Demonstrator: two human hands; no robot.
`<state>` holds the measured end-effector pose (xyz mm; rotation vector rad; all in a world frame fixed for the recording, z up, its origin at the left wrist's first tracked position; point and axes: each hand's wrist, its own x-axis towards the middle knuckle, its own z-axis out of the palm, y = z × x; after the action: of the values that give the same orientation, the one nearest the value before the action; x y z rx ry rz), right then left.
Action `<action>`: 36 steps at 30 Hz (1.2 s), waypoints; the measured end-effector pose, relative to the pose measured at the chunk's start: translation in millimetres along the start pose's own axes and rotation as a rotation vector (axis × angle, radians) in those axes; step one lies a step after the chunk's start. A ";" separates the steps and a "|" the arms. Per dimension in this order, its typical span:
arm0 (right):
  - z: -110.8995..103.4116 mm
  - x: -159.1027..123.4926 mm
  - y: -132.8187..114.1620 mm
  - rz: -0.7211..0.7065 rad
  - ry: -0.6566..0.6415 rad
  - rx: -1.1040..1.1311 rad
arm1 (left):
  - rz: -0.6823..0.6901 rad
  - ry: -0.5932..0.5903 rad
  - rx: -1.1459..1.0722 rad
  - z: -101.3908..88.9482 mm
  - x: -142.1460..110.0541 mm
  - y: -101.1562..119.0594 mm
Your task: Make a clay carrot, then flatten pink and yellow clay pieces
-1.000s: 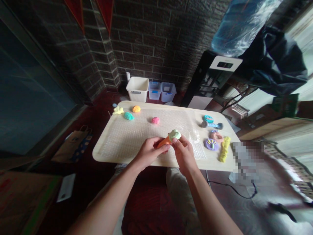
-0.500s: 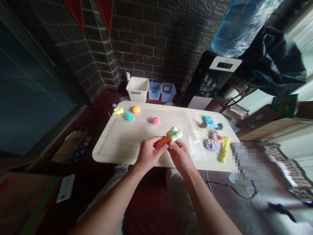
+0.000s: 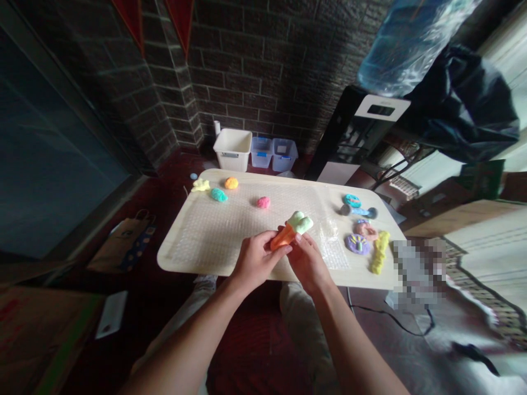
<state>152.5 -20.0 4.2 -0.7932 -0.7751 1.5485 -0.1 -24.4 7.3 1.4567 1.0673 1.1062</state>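
Note:
Both hands hold a carrot-shaped clay model (image 3: 284, 236), with an orange tapered body and a pale green, two-lobed top, above the near middle of the table. My left hand (image 3: 257, 255) pinches the orange end between thumb and fingers. On the other side, my right hand (image 3: 308, 260) has its fingers closed near the join of orange and green; its lower fingers are partly hidden. Beyond the hands, a pink clay lump (image 3: 263, 202) rests on bubble wrap (image 3: 214, 230). Teal clay (image 3: 218, 195), orange clay (image 3: 231, 183) and pale yellow clay (image 3: 201, 185) lie at the far left.
On the table's (image 3: 177, 263) right side lie a blue-and-grey dumbbell-shaped piece (image 3: 359, 211), a teal disc (image 3: 352, 200), a purple disc (image 3: 357, 244), a pinkish-brown piece (image 3: 368, 230) and a yellow strip (image 3: 379, 252). Storage bins (image 3: 233, 159) and a water dispenser (image 3: 346, 137) stand behind.
The clay carrot has moved slightly right and turned a little, showing more of its orange side. Both hands keep their hold. The whole view has shifted slightly.

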 end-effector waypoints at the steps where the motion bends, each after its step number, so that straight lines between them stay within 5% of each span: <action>1: 0.1 -0.1 -0.1 0.002 -0.005 0.002 | 0.007 0.006 0.003 0.2 -0.2 1.1; 9: -11.2 2.0 -3.0 0.010 -0.010 0.009 | -0.009 -0.007 -0.103 5.0 -1.8 5.9; 27: -7.3 4.2 -0.2 0.016 -0.069 -0.024 | 0.098 0.101 0.165 -0.1 -1.1 9.9; 31: -13.9 5.1 -2.2 0.031 -0.054 0.049 | 0.050 0.234 0.103 -10.3 2.1 4.3; 36: -13.5 4.6 -0.4 0.147 -0.049 0.211 | -0.012 0.177 0.018 -13.6 5.9 -1.5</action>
<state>163.5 -14.7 -3.2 -0.6701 -0.5868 1.7549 -12.3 -15.9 7.9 1.3833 1.2099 1.2374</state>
